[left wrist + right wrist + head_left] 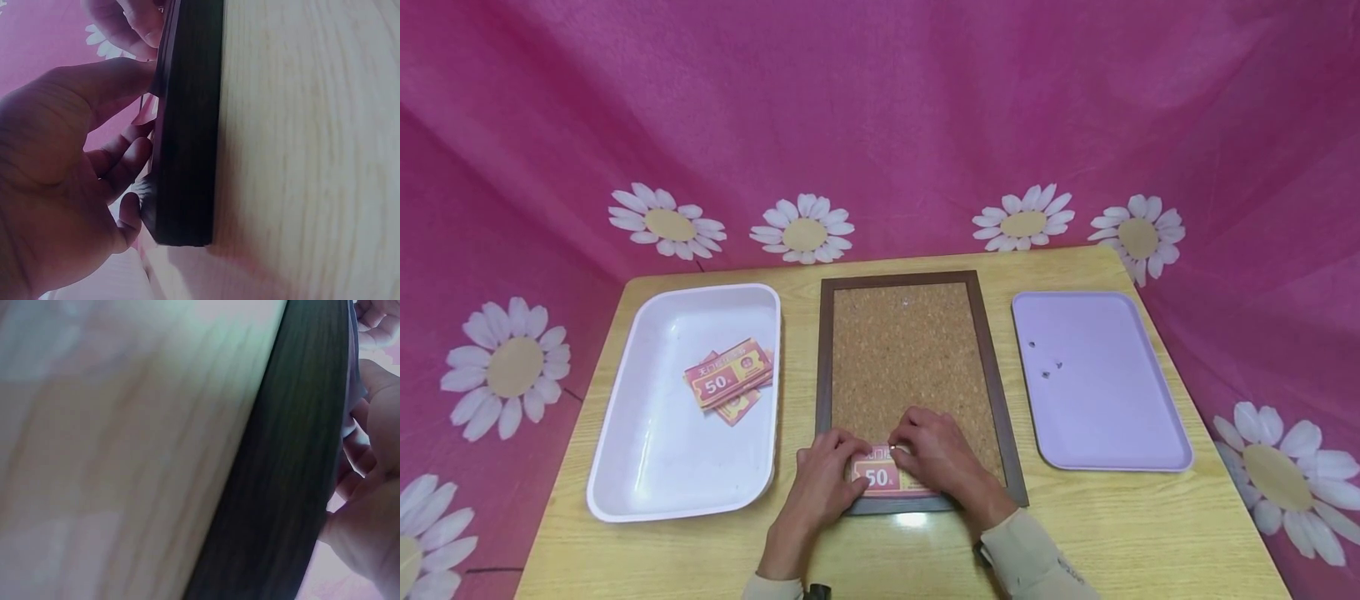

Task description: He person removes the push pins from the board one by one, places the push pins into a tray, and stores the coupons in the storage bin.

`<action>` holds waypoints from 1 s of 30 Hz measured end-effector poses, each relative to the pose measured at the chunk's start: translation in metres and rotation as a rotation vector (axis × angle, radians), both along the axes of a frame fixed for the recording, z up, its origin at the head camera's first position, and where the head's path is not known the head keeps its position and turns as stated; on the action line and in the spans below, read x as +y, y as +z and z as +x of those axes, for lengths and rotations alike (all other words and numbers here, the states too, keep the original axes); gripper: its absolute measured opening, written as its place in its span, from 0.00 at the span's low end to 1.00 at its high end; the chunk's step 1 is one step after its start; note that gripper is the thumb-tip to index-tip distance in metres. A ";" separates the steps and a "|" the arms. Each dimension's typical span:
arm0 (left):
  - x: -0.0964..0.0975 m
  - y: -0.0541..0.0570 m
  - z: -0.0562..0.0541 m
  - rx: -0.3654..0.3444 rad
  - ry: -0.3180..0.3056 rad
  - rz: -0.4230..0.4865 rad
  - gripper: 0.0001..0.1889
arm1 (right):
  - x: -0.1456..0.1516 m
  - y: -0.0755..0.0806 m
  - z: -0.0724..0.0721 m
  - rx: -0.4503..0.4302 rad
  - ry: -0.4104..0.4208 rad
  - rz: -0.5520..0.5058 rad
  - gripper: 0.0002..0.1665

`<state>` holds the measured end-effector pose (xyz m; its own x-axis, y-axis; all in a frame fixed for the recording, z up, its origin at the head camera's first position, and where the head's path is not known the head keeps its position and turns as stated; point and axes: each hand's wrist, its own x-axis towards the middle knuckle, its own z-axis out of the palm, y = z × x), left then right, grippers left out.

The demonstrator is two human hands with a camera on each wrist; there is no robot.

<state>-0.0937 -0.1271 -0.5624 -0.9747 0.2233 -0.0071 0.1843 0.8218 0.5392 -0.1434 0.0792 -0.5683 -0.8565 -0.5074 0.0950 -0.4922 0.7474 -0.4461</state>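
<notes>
A pink and yellow paper coupon (pixel 876 477) marked 50 lies at the near end of the framed cork board (pixel 902 358). My left hand (pixel 825 479) holds the coupon at its left side, fingers near its top edge and thumb near the bottom. With thumb and forefinger, my right hand (pixel 938 450) pinches a small pin (pixel 892 447) at the coupon's upper edge; the fingers mostly hide it. In the left wrist view the left hand (pixel 56 162) is beside the dark frame (pixel 187 125). The right wrist view shows part of the right hand (pixel 375 481) past the frame.
To the left stands a white basin (pixel 655 450) with several coupons (pixel 730 375) in it. A lilac tray (pixel 1112 392) on the right carries a few small pins (pixel 1046 374). Near the board's far edge is a small shiny spot (pixel 905 302). Pink flowered cloth surrounds the wooden table.
</notes>
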 end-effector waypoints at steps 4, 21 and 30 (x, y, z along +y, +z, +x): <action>0.000 0.000 0.000 0.002 0.005 -0.003 0.18 | 0.000 0.000 -0.001 0.031 0.028 0.011 0.03; 0.001 -0.001 -0.001 -0.014 0.018 0.005 0.18 | -0.001 0.001 -0.002 0.040 0.058 0.055 0.03; 0.001 -0.001 0.001 0.019 0.002 0.016 0.17 | -0.002 -0.001 -0.002 0.090 0.061 0.057 0.03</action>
